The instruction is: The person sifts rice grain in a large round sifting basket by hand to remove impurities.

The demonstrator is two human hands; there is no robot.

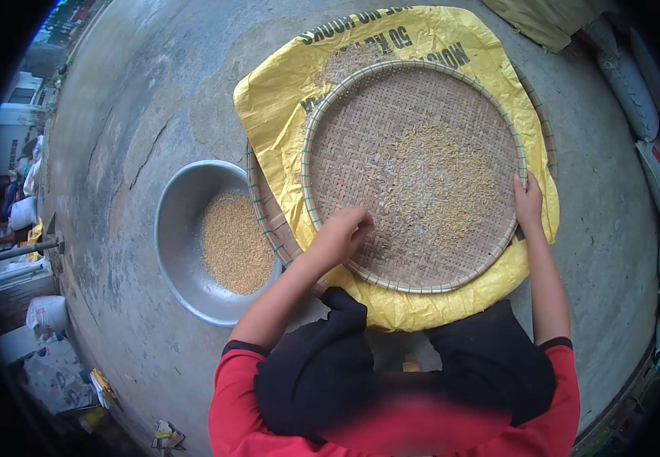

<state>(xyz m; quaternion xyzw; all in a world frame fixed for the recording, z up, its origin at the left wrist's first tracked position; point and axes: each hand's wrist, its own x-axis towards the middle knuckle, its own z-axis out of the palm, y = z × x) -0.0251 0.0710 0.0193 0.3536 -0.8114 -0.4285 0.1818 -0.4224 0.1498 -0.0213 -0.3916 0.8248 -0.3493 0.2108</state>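
A round woven tray (353, 114) holds a spread of yellowish unhusked grain (459, 179) with paler grains among it. My right hand (528, 199) grips the tray's rim at the right side. Over the lower left part of the tray is my left hand (343, 234), its fingers curled together; whatever they hold, if anything, is hidden. Beneath the tray lies a yellow sack (273, 95) with black print, on top of a second woven tray (270, 221). To the left stands a metal basin (185, 228) with light brown grain (238, 242) inside.
Concrete floor (139, 114) surrounds the trays. Filled sacks (627, 91) line the right edge, and another yellowish sack (539, 21) lies at the top right. Buckets (46, 314), bags and pipes are along the left edge. Bits of litter (167, 436) lie at the lower left.
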